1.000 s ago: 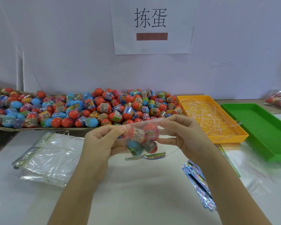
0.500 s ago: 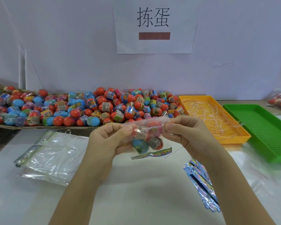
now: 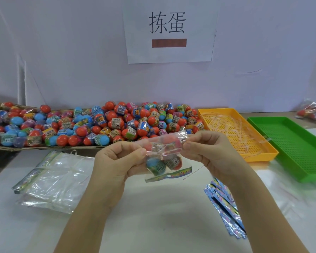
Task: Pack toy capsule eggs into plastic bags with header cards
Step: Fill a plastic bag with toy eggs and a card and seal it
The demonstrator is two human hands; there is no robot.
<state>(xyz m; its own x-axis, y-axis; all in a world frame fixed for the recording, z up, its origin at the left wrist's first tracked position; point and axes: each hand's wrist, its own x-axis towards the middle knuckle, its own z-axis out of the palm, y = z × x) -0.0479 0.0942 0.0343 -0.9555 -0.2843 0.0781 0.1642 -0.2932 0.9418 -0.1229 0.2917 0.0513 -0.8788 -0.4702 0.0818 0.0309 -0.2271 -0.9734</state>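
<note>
Plastic bag [image 3: 162, 143] with its capsule eggs [image 3: 154, 166] has hardly moved: it hangs over the counter's [image 3: 153, 216] middle, header card [image 3: 171, 175] lowest. Left hand [image 3: 115, 161] and right hand [image 3: 210, 152] each keep a grip pinched on its upper edge, so closing looks unfinished.

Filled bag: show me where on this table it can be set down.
Bare white tabletop lies between the stack of empty bags and the header cards, below the filled bag. The mesh floor of the green tray is bare too. Crowded: the egg pile and the orange tray strewn with plastic strips.
</note>
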